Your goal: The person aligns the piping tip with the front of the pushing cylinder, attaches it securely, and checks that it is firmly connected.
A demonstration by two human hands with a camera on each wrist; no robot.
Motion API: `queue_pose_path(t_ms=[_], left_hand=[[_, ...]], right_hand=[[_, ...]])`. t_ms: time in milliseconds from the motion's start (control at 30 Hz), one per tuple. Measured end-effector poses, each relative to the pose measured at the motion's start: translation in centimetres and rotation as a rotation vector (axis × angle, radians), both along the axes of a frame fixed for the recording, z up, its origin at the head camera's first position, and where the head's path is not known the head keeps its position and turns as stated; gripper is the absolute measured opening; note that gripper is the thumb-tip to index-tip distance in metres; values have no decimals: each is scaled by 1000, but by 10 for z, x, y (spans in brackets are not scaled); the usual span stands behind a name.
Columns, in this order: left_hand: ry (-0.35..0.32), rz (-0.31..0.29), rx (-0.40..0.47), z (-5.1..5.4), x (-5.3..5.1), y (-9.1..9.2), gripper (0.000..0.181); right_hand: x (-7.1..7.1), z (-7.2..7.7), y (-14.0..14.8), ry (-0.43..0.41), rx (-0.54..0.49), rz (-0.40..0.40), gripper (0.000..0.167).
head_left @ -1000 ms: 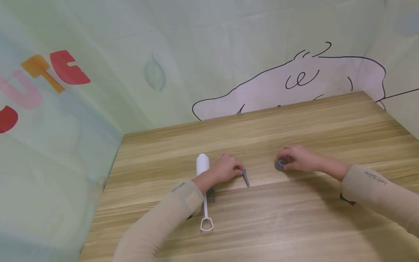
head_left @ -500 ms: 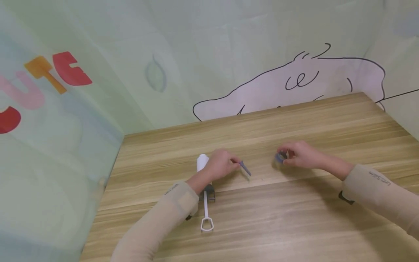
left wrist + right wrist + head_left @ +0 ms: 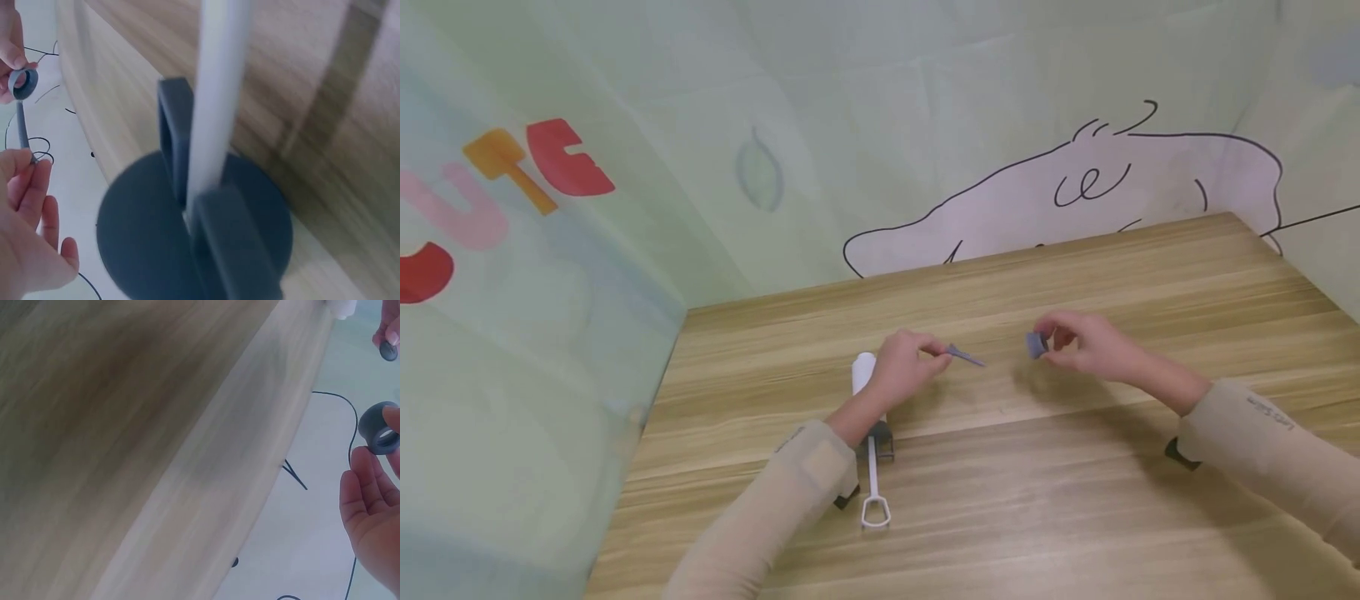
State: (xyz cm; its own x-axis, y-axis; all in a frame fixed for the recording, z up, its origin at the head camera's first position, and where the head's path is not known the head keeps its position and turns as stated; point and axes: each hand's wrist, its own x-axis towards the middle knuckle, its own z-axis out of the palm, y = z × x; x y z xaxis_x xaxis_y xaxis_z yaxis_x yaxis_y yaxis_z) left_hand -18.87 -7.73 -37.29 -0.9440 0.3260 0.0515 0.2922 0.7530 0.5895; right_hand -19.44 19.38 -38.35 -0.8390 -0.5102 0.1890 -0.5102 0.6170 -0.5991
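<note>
Left hand (image 3: 904,367) is pinching a skinny gray piece (image 3: 968,357) a bit right of the white cylinder (image 3: 863,370), right hand (image 3: 1093,346) has a gray ring (image 3: 1035,345) pinched even farther right of it.

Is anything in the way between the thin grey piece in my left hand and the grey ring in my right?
Nothing visible stands between the thin grey piece and the grey ring; the white cylinder lies left of them.
</note>
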Motion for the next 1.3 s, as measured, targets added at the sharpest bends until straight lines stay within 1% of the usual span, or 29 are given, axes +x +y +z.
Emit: queue_pose_path(t_ms=[67,233,367,600,700,800,1033,1167,1300], left_hand=[[3,27,21,0,0,1,13],[41,77,56,-1,2,4,14],[57,115,86,-1,4,7,15],[94,167,123,0,9,11,13],[105,177,121,-1,10,12,13],[109,174,129,-1,11,12,13],[132,172,128,0,14,11,11],[136,169,130,3,17,12,12],[135,172,116,6,20,14,13]], right_hand=[[0,-1,-2,16,-29,-2,31],[2,-1,-7,42,-106,-15,31],[4,1,-12,17,-148,-46,32],[7,4,-24,-32,-227,-44,32],[8,5,-28,-62,-243,-45,32],[9,6,-32,-74,-257,-36,32],[8,4,-40,-40,-281,3,31],[8,3,-44,-22,-288,29,30],[9,4,-48,-39,-286,42,29]])
